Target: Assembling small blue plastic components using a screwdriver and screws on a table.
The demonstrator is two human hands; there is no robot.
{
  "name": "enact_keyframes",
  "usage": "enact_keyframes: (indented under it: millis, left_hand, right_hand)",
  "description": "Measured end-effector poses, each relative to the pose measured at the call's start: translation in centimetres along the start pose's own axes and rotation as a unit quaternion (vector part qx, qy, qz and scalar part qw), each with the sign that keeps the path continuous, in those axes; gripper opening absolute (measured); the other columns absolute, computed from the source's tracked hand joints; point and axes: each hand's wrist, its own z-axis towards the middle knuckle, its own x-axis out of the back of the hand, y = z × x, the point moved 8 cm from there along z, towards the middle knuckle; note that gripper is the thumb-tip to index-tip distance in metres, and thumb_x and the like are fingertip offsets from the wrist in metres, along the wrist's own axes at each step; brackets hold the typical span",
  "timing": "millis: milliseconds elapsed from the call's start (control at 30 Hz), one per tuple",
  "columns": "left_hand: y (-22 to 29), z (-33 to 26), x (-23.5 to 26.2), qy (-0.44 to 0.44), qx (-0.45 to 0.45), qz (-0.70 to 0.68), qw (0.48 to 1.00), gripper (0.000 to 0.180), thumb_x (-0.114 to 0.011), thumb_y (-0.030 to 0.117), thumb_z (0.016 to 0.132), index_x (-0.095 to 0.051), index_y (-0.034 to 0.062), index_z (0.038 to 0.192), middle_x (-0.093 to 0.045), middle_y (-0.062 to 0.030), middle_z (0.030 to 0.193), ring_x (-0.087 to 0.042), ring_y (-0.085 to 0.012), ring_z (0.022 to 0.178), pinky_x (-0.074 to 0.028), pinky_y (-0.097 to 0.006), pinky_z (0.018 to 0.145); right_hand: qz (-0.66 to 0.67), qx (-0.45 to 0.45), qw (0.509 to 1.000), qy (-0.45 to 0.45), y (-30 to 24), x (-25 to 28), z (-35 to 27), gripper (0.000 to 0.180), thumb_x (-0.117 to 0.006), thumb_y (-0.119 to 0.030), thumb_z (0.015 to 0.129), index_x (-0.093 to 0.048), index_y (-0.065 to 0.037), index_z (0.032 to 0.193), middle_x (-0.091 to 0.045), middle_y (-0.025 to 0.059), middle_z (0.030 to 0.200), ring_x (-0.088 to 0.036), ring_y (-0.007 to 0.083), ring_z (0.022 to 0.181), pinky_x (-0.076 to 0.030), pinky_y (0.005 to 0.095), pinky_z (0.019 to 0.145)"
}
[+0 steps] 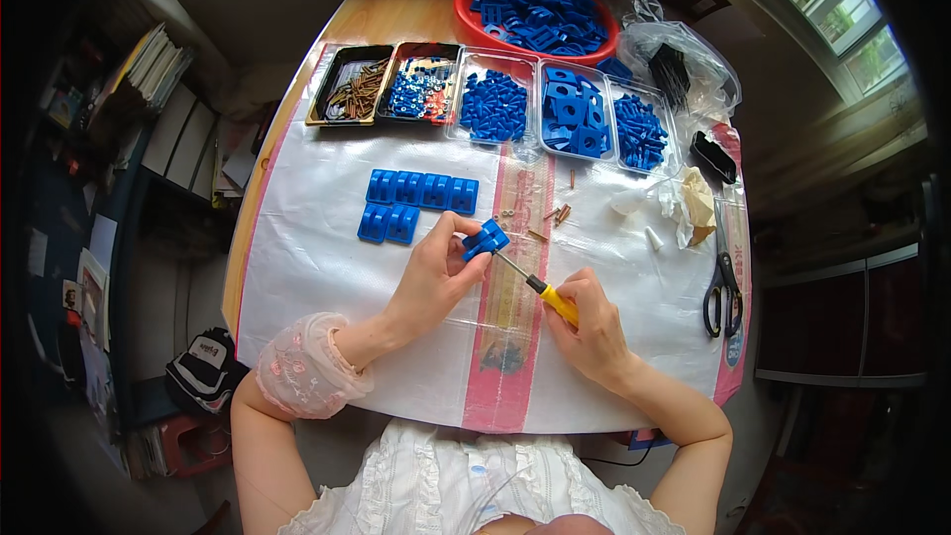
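Left hand (428,275): fingers (457,224) pinched nearly shut on a blue plastic clamp (485,238), which is held off the white woven sheet (332,173), just left of its central pink-edged stripe. Right hand (591,329): fingers wrapped around the yellow handle of a screwdriver (557,303), shaft slanting up and left to the clamp's near side. Tip meets the clamp there; whether it is seated in a screw head cannot be told. Judged risks: (1) tip slipping out if the shaft is off-axis or pressed too lightly, with the left thumb close enough to be jabbed; (2) clamp twisting in the pinch under torque, since only the fingers brace it; (3) overdriving, which could strip the thread or crack the plastic. Secondary: loose screws (563,214) and small nuts (508,213) lie just beyond the clamp, and a sweep of the right hand or a tug on the sheet could scatter them. Six blue clamps (408,187) in two rows sit near the left hand; its knuckles could nudge them out of line.
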Motion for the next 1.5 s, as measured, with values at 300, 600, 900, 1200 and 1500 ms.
enact_keyframes:
  millis: [300, 600, 900, 1200, 1500]
  left_hand:
    - [0.1, -0.1, -0.1, -0.003, -0.001, -0.020, 1.000, 0.026, -0.064, -0.005, 0.101, -0.052, 0.0024, 0.122, -0.060, -0.0029, 0.115, -0.060, -0.0048, 0.097, -0.060, -0.022, 0.082]
    - [0.7, -0.1, -0.2, 0.019, -0.052, -0.001, 0.998, 0.024, -0.068, -0.001, 0.099, -0.053, -0.0004, 0.118, -0.064, -0.0066, 0.106, -0.064, -0.0082, 0.091, -0.060, -0.025, 0.077]
    - [0.8, -0.1, -0.2, 0.013, -0.046, 0.000, 0.999, 0.024, -0.067, -0.002, 0.099, -0.053, -0.0002, 0.119, -0.063, -0.0056, 0.110, -0.063, -0.0078, 0.094, -0.060, -0.024, 0.079]
    - [0.7, -0.1, -0.1, 0.019, -0.049, -0.006, 0.999, 0.024, -0.068, -0.001, 0.100, -0.053, -0.0010, 0.119, -0.064, -0.0068, 0.105, -0.064, -0.0085, 0.091, -0.061, -0.025, 0.077]
    - [0.8, -0.1, -0.1, 0.013, -0.049, -0.012, 0.999, 0.024, -0.067, -0.002, 0.100, -0.053, -0.0006, 0.119, -0.065, -0.0075, 0.106, -0.065, -0.0081, 0.091, -0.061, -0.025, 0.077]
  right_hand:
    - [-0.114, 0.022, 0.993, -0.004, -1.4, 1.3, 0.4, 0.023, -0.084, -0.010, 0.085, -0.071, -0.001, 0.101, -0.064, 0.0093, 0.082, -0.063, 0.0236, 0.053, -0.049, 0.0363, 0.047]
    - [0.024, -0.021, 0.999, -0.043, -1.6, 0.5, 0.5, 0.038, -0.085, -0.008, 0.084, -0.062, -0.002, 0.114, -0.063, 0.0124, 0.086, -0.067, 0.0292, 0.063, -0.054, 0.0394, 0.053]
    - [0.008, -0.033, 0.999, -0.027, -0.8, 0.7, -0.1, 0.023, -0.085, -0.007, 0.084, -0.064, -0.001, 0.091, -0.061, 0.0113, 0.082, -0.065, 0.0287, 0.060, -0.050, 0.0370, 0.052]
    - [-0.049, -0.049, 0.997, -0.035, -0.7, 1.2, 0.4, 0.019, -0.079, -0.007, 0.091, -0.070, -0.001, 0.107, -0.067, 0.0116, 0.082, -0.068, 0.0288, 0.062, -0.052, 0.0383, 0.055]
    - [0.050, -0.117, 0.990, -0.065, 0.9, 0.4, -0.3, 0.047, -0.076, -0.007, 0.096, -0.054, -0.005, 0.137, -0.067, 0.0158, 0.080, -0.068, 0.0331, 0.066, -0.053, 0.0412, 0.058]
